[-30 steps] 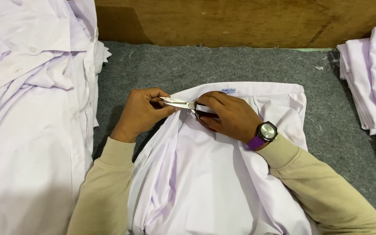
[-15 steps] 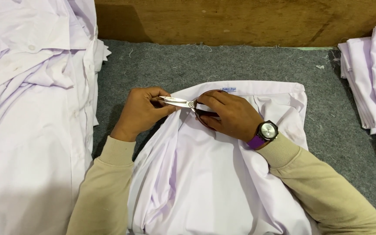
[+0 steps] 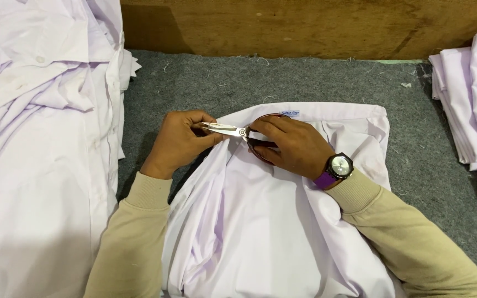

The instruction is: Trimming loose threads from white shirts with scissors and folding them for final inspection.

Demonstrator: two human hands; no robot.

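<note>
Now | right hand (image 3: pixel 296 146) grips scissors (image 3: pixel 233 131) | left hand (image 3: pixel 180 140) pinches white shirt (image 3: pixel 260 221)

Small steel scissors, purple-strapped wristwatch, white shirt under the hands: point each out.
small steel scissors (image 3: pixel 228 131), head view, on the blades near the pivot
purple-strapped wristwatch (image 3: pixel 339 165), head view, on the dial
white shirt (image 3: pixel 260 221), head view, on the body fabric

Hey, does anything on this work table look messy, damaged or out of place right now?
Nothing looks damaged. The grey felt table is scattered with loose thread scraps and lint. The white shirts on the left lie in a rumpled heap, while the stack on the right is folded. The right hand holds small scissors at the shirt; the left hand pinches its fabric.
</note>
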